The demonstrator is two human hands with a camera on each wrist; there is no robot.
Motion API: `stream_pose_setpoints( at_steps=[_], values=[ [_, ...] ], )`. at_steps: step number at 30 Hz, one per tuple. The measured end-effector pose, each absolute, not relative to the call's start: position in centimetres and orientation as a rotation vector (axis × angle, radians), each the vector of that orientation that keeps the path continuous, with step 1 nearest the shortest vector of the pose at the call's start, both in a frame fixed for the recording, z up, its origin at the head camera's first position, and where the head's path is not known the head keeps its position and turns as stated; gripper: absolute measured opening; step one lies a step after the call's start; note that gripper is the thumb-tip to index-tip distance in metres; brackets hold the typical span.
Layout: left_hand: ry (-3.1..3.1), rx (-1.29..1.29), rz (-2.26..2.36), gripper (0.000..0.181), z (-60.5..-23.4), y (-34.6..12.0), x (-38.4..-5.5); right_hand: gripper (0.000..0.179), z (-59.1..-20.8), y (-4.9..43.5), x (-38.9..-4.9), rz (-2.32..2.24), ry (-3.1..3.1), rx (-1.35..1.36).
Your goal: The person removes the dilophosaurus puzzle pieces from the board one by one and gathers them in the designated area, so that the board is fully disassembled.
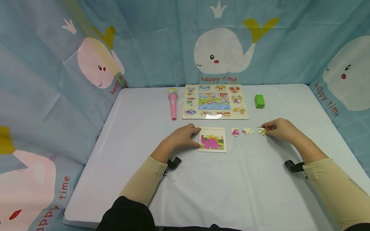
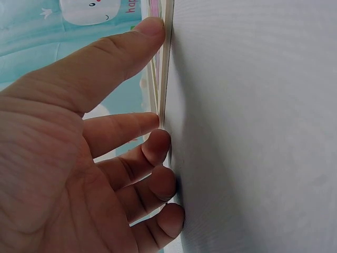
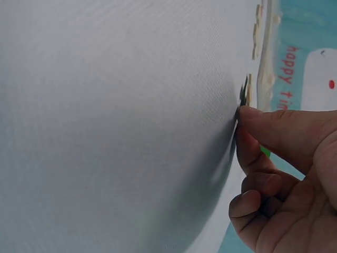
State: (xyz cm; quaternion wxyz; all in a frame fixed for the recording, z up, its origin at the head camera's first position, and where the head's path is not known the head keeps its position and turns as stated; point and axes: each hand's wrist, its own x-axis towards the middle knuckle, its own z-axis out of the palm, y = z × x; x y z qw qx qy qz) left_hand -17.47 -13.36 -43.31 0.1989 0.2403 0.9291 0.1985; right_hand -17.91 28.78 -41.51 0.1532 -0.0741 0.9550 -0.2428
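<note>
A small square jigsaw tray [image 1: 212, 151] with a pink dinosaur picture lies flat on the white table. My left hand [image 1: 182, 137] rests at its left side, thumb and index finger spread along the edge; the left wrist view shows the thumb [image 2: 116, 66] against the tray's rim. Right of the tray, my right hand [image 1: 280, 129] pinches a jigsaw piece [image 1: 261, 130] between thumb and index finger, low over the table. In the right wrist view the piece [image 3: 244, 90] shows edge-on. Two loose pieces lie between tray and hand, one pink [image 1: 235, 132] and one mostly pale [image 1: 248, 131].
Behind the tray lies a larger wooden picture board [image 1: 215, 117]. A pink toy microphone [image 1: 173, 106] is left of it, a green block [image 1: 259, 101] right of it. Blue whale-print cloth [image 1: 162, 48] hangs around the table [image 1: 219, 189].
</note>
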Motion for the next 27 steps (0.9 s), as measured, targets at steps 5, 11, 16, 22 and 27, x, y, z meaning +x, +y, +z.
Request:
stream_pose_setpoints(
  at_steps=[5, 11, 16, 22, 27],
  values=[
    [2.600, 0.674, 0.548, 0.081, -43.2, -13.3, -17.4, 0.041, -41.7, 28.7, -18.0, -0.701, 2.736, -0.217],
    [2.606, 0.671, 0.537, 0.081, -43.2, -13.3, -17.4, 0.047, -40.8, 27.7, -17.9, -0.677, 2.757, -0.247],
    [2.608, 0.664, 0.533, 0.081, -43.2, -13.3, -17.4, 0.045, -39.6, 26.0, -17.6, -0.638, 2.797, -0.337],
    [2.612, 0.657, 0.540, 0.081, -43.2, -13.3, -17.4, 0.042, -38.2, 24.0, -16.7, -0.664, 2.835, -0.452],
    [2.617, 0.659, 0.540, 0.081, -43.3, -13.2, -17.4, 0.042, -37.4, 22.4, -16.0, -0.681, 2.845, -0.506]
  ],
)
